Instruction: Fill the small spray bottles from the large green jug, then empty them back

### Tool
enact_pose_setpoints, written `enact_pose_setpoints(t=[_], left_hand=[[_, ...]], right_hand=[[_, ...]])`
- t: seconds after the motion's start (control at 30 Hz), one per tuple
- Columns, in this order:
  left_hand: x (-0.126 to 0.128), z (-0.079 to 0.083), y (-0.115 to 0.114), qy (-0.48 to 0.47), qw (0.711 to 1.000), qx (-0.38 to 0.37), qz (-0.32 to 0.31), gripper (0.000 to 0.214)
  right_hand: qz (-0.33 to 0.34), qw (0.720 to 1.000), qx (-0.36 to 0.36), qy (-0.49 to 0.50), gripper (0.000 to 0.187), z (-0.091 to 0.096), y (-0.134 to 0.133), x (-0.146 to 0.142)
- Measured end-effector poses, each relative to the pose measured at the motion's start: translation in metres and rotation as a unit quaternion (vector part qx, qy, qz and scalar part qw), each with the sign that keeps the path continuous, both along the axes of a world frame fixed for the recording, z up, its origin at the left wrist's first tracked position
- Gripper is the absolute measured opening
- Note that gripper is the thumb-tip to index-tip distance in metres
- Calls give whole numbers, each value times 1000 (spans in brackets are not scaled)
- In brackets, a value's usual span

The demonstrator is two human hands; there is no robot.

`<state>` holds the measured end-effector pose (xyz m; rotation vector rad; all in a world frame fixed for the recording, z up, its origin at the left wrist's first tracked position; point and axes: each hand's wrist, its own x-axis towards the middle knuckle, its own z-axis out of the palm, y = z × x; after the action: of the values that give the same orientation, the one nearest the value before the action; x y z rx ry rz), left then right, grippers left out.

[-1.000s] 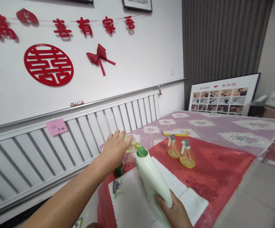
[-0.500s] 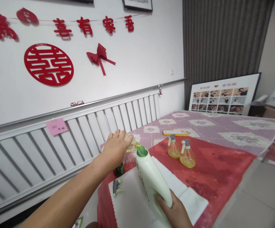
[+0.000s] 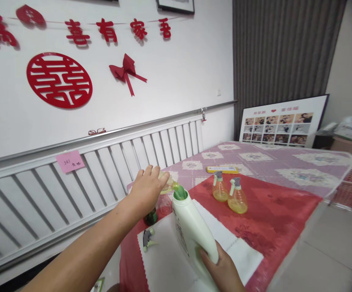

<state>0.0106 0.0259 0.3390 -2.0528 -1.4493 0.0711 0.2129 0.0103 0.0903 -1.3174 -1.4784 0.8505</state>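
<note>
My left hand (image 3: 145, 190) is closed around a small clear bottle (image 3: 167, 186) holding yellow liquid, tilted toward the right. My right hand (image 3: 221, 271) grips a large white jug (image 3: 192, 235) by its base, tipped so its green spout (image 3: 180, 192) meets the small bottle's mouth. Both are held above a white cloth (image 3: 164, 263) on a red table cover (image 3: 273, 219). A loose grey spray head (image 3: 147, 238) lies on the cloth. Two filled yellow spray bottles (image 3: 230, 192) stand on the red cover to the right.
A dark green cap (image 3: 151, 218) and a clear empty bottle (image 3: 164, 206) sit below my left hand. A yellow flat box (image 3: 222, 169) lies on the pink bedspread (image 3: 285, 162). A white slatted headboard (image 3: 87, 174) runs along the left; a photo board (image 3: 281, 123) leans at the back.
The view has shifted slightly; both hands hold the same pose with the jug's spout at the small bottle.
</note>
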Motion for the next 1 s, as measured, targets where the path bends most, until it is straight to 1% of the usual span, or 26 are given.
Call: enact_pose_setpoints(t=[0.1,0.33,0.67,1.0], left_hand=[[-1,-1,1,4,1000,3,-7,76],[0,-2,3,19,1000,10,-6,78],[1,0,3,26,1000,11,-12,76],[3,3,2,37,999,6,-16,75]], right_hand=[[-1,1000,-5,8,40,0,-1,0],[2,1000,2,22,39,-8,3,-1],[5,1000,3,-4,38,-9,2,0],[10,1000,-2,-7,41,-10,3,0]])
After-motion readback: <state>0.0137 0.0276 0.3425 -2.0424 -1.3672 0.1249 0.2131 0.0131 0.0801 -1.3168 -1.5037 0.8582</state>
